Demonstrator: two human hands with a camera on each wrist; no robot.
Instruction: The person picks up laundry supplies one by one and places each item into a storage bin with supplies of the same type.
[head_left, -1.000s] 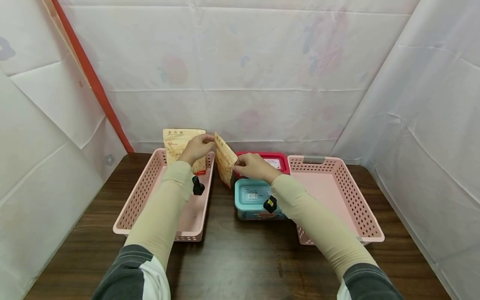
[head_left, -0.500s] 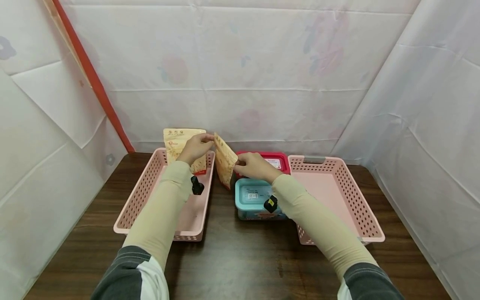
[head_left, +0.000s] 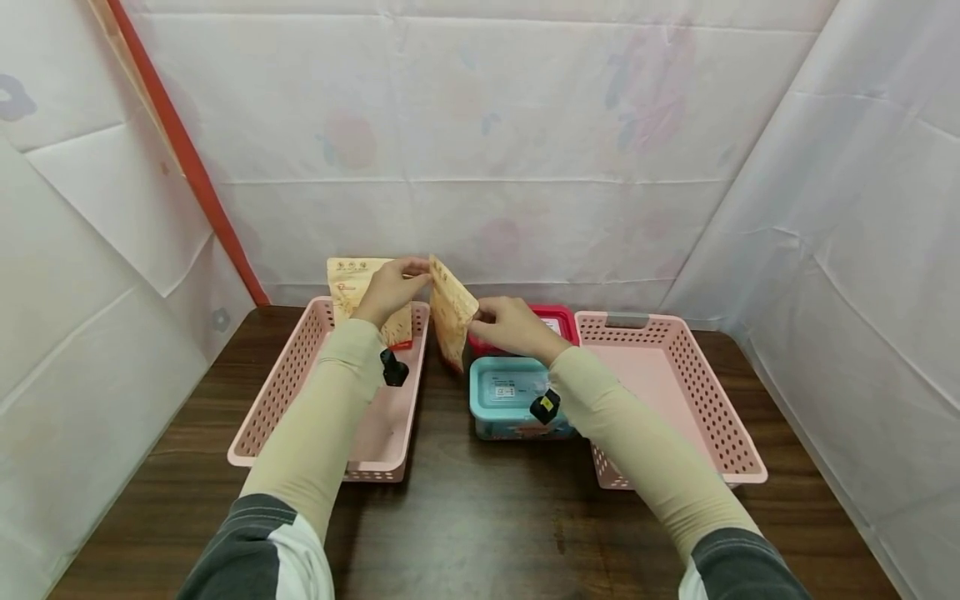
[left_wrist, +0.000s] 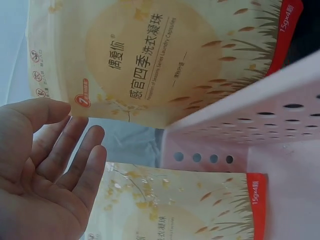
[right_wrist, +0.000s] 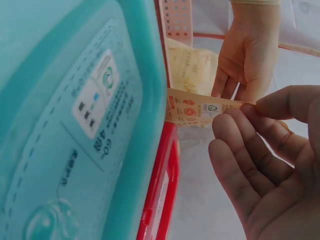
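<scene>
head view: we see the pouch between the left basket and the blue tub, long axis near upright, top edge spanning from the left hand at its far corner to the right hand at its near one. right thumb and forefinger pinch it; whether the left fingers pinch, we cannot tell. nor can we judge whether its dim foot touches the table.
</scene>
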